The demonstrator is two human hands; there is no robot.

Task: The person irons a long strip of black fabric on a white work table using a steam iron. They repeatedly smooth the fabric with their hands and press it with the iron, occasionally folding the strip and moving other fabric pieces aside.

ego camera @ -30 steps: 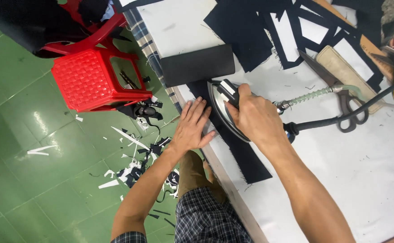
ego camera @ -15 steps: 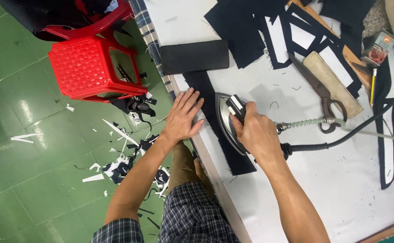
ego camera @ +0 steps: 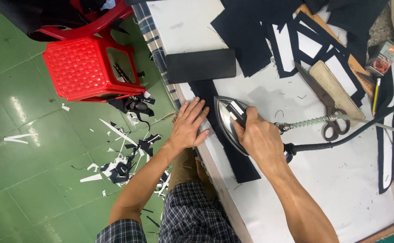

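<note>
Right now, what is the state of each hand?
Left hand: open, flat, fingers spread, pressing the dark fabric strip at the table edge.
Right hand: closed around the iron handle.

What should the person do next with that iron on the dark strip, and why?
Probably slide the iron on toward the near end of the dark fabric strip, which looks not yet covered. The right hand grips the handle; the left hand lies flat beside the strip at the table edge.
</note>
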